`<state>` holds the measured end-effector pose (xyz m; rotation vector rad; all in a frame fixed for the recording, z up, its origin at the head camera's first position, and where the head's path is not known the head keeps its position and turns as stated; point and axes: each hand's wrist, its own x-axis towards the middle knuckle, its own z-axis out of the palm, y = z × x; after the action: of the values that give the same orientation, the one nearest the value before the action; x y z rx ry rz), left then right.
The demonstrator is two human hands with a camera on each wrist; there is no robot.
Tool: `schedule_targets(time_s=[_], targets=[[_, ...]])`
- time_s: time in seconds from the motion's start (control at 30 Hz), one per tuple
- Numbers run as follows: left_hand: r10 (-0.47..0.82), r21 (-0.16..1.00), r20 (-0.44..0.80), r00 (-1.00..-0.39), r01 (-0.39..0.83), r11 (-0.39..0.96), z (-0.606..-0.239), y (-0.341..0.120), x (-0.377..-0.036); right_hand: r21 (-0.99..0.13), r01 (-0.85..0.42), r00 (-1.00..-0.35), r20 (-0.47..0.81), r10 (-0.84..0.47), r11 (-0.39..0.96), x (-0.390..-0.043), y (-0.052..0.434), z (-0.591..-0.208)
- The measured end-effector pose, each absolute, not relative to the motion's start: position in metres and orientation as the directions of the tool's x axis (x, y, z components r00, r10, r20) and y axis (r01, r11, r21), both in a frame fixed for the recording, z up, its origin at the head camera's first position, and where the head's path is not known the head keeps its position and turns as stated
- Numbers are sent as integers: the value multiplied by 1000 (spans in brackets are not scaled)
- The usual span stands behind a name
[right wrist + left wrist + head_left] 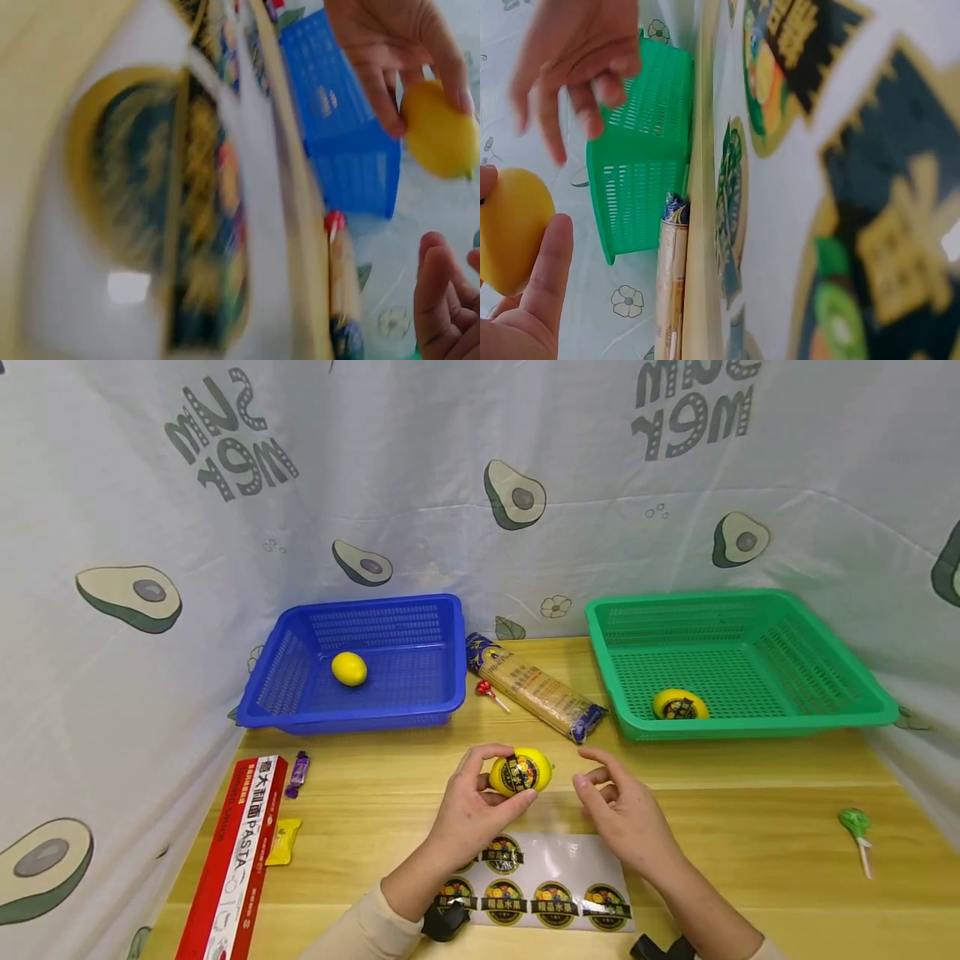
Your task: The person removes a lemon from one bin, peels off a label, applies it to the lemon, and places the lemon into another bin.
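Note:
My left hand [471,810] grips a yellow lemon [522,772] between thumb and fingers above the table. A round black-and-gold sticker [517,773] lies on the lemon's near side. To the right of it, my right hand [628,823] hovers apart from the lemon, fingers loosely bent and holding nothing. Below both hands is a white sheet [573,853] of the same round stickers, partly covered by the left hand. The right wrist view shows the lemon [439,135] from another side, with no sticker visible there.
A blue basket [375,720] holds one plain lemon [349,669]; a green basket [757,727] holds a stickered lemon [680,704]. Between them lie a pasta pack [536,685] and red lollipop [485,687]. A pasta box [236,860] and wrapped sweets are left, a green lollipop [855,823] right.

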<state>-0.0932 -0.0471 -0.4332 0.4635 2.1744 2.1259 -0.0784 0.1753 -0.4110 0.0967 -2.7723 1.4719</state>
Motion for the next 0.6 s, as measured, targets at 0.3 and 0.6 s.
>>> schedule_targets(time_s=[0.3, 0.6], targets=[[295, 999, 35, -955, 32, -15, -434, -47, -93, -856, 126, -957, 28, 289, 501, -78, 247, -414], [304, 1000, 29, -952, 26, -16, -434, -48, -93, -849, 265, -876, -13, 482, 457, -107, 309, -410]])
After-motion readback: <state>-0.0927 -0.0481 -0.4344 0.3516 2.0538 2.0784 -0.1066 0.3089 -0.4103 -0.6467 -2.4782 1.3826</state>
